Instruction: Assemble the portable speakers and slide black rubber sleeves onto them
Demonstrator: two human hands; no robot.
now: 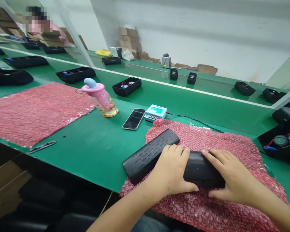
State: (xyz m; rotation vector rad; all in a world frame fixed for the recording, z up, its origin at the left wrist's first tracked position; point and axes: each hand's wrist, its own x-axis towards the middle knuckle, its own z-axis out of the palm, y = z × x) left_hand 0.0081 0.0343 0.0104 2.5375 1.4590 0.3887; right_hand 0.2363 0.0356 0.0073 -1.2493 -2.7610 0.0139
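Observation:
On the pink bubble wrap (234, 145) in front of me lies a black speaker housing (203, 167) with a small blue light lit on its face. My left hand (172, 169) grips its left end, thumb on the near side and fingers over the top. Around the right end, my right hand (229, 175) is closed in the same way. A black slotted speaker grille cover (151, 154) rests at an angle beside my left hand, partly on the wrap. The housing's ends are hidden under my hands.
Beyond the wrap are a small tester with a lit screen (156, 111), its black cable (195, 119), a phone (134, 119) and a pink-lidded bottle (102, 100). Open speaker shells (127, 86) with wires line the green bench. A co-worker (43, 29) sits at far left.

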